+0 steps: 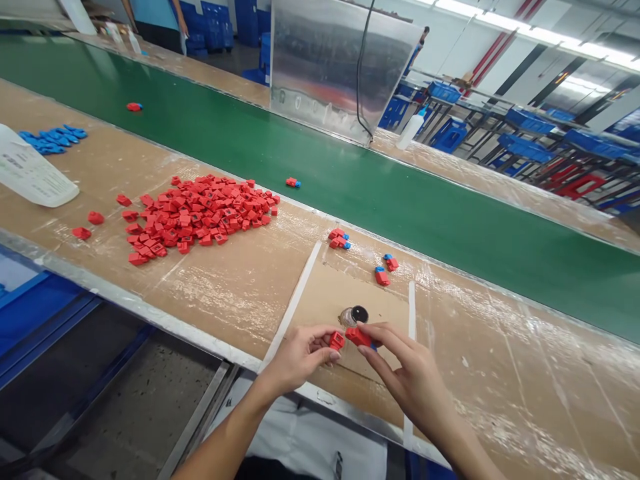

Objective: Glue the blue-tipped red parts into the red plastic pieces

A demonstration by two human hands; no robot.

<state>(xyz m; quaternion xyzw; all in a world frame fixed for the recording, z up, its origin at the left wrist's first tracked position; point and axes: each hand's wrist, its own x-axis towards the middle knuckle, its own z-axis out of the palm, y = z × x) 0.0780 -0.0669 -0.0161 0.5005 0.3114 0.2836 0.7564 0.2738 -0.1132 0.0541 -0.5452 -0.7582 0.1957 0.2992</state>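
My left hand (pixel 306 353) is closed on a small red plastic block (pixel 337 341) with a square opening in its face. Between the thumb and fingers of my right hand (pixel 407 370) is a red piece (pixel 358 336) with a bit of blue at its end. The two pieces are close together, just apart. Right behind them on the cardboard stands a small round pot (pixel 359 314) with a dark top, beside a clear glass-like part. Joined red-and-blue pieces (pixel 383 276) lie farther back, near the belt's edge.
A large heap of red blocks (pixel 200 213) covers the bench to the left. Beyond it are blue pieces (pixel 55 139) and a translucent plastic container (pixel 35 173). A green conveyor belt (pixel 225 137) runs behind, carrying a few red-and-blue pieces. A person (pixel 156 23) stands across it.
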